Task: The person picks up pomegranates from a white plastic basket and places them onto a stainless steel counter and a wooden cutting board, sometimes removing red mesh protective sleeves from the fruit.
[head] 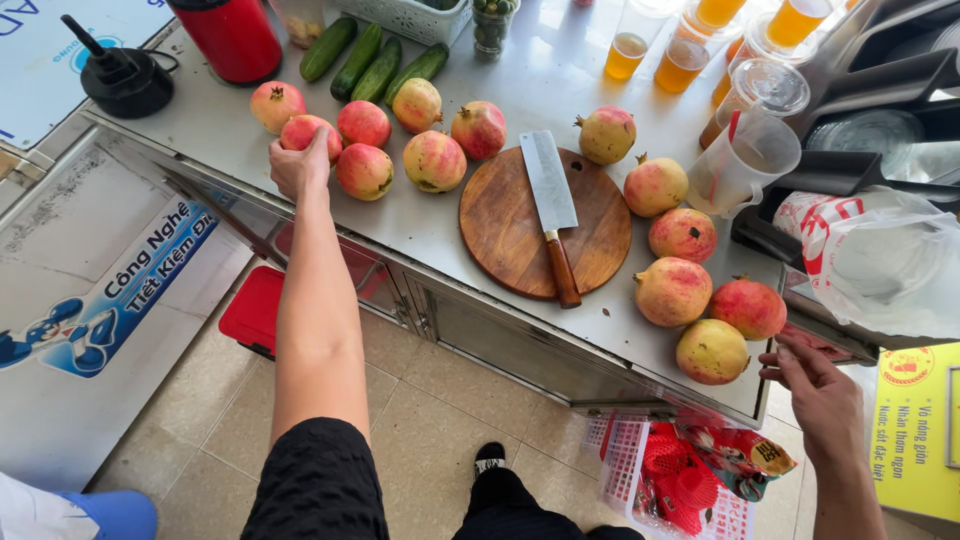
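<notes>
Head-worn view, steeply down, near counter (pixel 300 190)

Cleaver (pixel 551 203) on cutting board (pixel 510 228), mid-table (pixel 470 75); pomegranates left (pixel 365 170) and right (pixel 673 290); cucumbers (pixel 378 68) behind.

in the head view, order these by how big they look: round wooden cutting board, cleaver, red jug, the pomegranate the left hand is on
1. wooden cutting board
2. cleaver, the longest after it
3. red jug, cut off by the frame's top, so its rank is unsure
4. pomegranate under the left hand

Blue-and-white sticker (pixel 105 300) at nine o'clock; yellow sign (pixel 915 430) at four — red-printed plastic bag (pixel 870 255) at three; colourful snack packet (pixel 745 452) at five.
</notes>
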